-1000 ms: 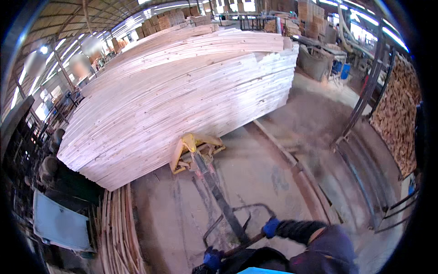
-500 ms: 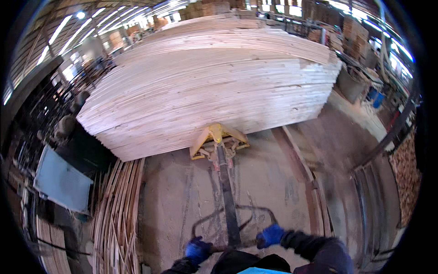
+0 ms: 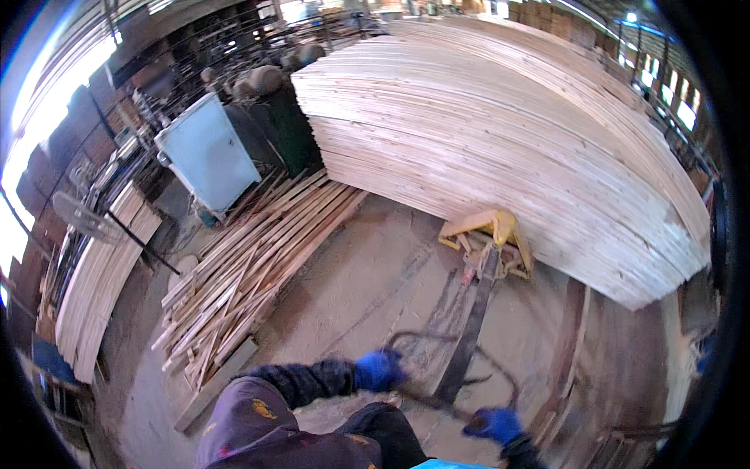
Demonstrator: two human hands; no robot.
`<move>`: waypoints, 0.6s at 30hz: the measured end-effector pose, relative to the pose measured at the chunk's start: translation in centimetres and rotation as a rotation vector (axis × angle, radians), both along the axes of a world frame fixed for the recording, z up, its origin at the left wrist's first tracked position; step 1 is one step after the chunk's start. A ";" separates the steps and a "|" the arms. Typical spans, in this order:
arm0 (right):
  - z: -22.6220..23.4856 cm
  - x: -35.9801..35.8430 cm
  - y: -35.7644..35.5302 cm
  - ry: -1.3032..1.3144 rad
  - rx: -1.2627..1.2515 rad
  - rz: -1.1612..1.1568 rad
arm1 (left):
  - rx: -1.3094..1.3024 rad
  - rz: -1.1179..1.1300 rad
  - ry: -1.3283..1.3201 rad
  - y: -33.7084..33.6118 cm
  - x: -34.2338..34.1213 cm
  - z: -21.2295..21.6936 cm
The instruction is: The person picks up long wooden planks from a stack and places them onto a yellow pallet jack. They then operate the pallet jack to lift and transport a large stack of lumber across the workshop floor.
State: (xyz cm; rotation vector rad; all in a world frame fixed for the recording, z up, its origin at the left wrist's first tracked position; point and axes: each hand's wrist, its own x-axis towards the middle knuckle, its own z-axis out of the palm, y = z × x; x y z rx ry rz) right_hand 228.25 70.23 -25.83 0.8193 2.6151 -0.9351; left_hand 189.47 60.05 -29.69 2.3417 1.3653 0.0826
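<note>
My left hand [image 3: 378, 370], in a blue glove, is closed around the left side of a pallet jack's looped handle [image 3: 461, 367]. Gloved the same way, my right hand [image 3: 498, 425] grips the lower right part of that loop. From the handle a dark shaft runs forward to the yellow pallet jack [image 3: 502, 227]. Its head stands against the near side of a large stack of pale planks [image 3: 484, 141], and its forks are hidden there. The handle leans back toward my body.
Loose wooden strips [image 3: 258, 270] lie on the floor at left. Beyond them stand a pale blue-white cabinet [image 3: 209, 152] and a dark green container [image 3: 283, 129]. Farther left are a board stack [image 3: 105, 281] and a fan [image 3: 82, 215]. A long floor strip [image 3: 569, 344] runs at right.
My view has turned left, so the plank stack and pallet jack appear farther right and tilted. More of the left side shows. Both hands remain on the handle.
</note>
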 end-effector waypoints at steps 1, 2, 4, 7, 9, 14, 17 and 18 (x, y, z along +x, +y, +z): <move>-3.6 0.1 -2.7 -0.201 -0.058 -0.011 | -0.074 -0.014 0.075 -1.9 1.2 -3.7; -9.3 1.0 -4.5 -0.361 -0.166 -0.012 | -0.145 -0.051 0.144 -3.0 2.7 -7.1; -13.5 0.1 -7.0 -0.406 -0.252 -0.067 | -0.268 -0.006 0.135 -3.8 4.3 -11.9; -11.1 2.1 -2.6 0.040 -0.150 0.163 | 0.118 -0.028 -0.146 -1.6 2.7 -6.2; 3.9 -2.6 0.9 -0.146 -0.138 0.013 | 0.059 0.026 -0.009 1.4 -1.1 1.4; 7.6 -2.5 6.2 -0.100 -0.403 -0.086 | 0.276 -0.047 -0.250 5.6 -0.9 6.7; -11.8 4.3 3.6 0.383 -0.385 0.590 | 0.219 -0.198 -0.013 2.6 1.8 -3.5; -11.0 2.5 -0.3 0.023 -0.387 0.283 | 0.195 -0.192 0.032 1.0 2.4 -8.0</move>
